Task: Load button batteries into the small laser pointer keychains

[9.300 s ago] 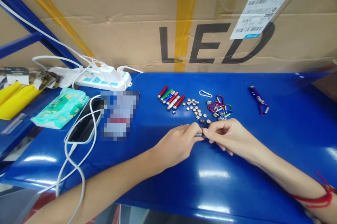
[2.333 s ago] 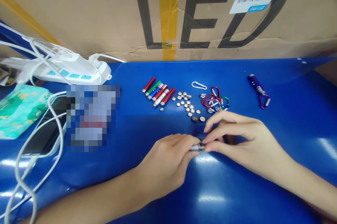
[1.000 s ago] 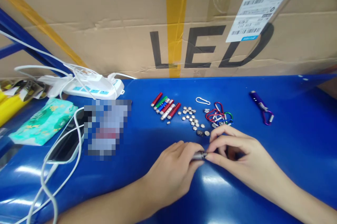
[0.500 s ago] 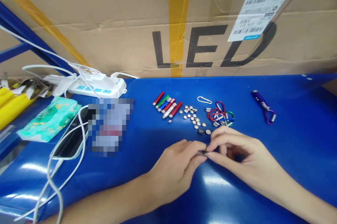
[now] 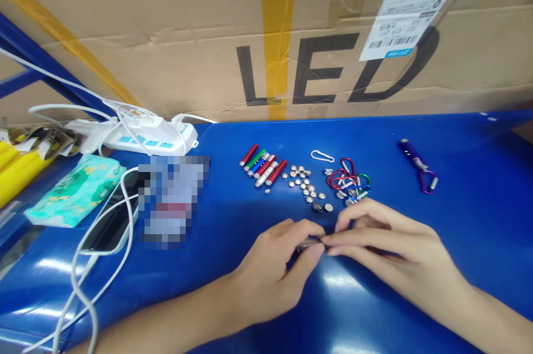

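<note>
Left hand (image 5: pixel 272 271) pinches small silver tube (image 5: pixel 308 243); right hand (image 5: pixel 385 246) fingertips grip its end at 3 o'clock. Button cells (image 5: pixel 303 185), carabiners (image 5: pixel 348 180) at 12 o'clock.

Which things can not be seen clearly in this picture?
- Small metal piece, head view: mostly covered by the fingertips of the left hand and right hand.
- Item beside the phone: pixelated.
- Label on the box: text too small, top cut off.

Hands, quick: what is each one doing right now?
Left hand: closed, fingertips pinching a small metal tube.
Right hand: closed, fingertips pinched at the same tube's end.
</note>
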Action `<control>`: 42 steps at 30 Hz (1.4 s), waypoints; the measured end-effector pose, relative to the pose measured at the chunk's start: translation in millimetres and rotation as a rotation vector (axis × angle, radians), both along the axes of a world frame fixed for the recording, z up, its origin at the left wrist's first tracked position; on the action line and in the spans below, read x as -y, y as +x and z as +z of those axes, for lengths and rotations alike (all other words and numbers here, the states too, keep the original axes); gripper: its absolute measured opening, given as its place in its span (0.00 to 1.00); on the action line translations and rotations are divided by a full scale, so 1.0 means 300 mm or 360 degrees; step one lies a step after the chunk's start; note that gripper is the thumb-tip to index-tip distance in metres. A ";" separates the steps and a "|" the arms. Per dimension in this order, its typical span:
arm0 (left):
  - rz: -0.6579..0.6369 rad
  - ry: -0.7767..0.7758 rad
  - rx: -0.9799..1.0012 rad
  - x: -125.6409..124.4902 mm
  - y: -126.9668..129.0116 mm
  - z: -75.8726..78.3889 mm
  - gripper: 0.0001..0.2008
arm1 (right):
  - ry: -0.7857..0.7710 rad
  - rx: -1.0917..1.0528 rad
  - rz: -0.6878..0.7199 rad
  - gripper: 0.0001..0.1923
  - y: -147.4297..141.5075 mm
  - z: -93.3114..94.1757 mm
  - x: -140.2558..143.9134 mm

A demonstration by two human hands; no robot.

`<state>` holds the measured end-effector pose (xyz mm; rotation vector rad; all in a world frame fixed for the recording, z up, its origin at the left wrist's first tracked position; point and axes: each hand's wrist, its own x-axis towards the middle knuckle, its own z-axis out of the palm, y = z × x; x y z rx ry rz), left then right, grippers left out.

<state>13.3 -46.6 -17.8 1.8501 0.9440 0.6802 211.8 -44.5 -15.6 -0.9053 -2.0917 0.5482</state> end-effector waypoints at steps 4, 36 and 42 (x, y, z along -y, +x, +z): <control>-0.0066 0.0027 -0.0059 -0.005 -0.004 0.006 0.08 | -0.0050 -0.0002 0.0018 0.07 0.003 0.000 -0.001; -0.0108 0.0189 -0.0265 0.016 0.003 -0.029 0.15 | -0.0563 -0.0018 -0.0282 0.08 -0.022 -0.008 -0.024; -0.0077 0.0408 -0.0208 -0.002 0.006 -0.028 0.09 | -0.0663 -0.0128 -0.0242 0.10 -0.032 0.003 -0.008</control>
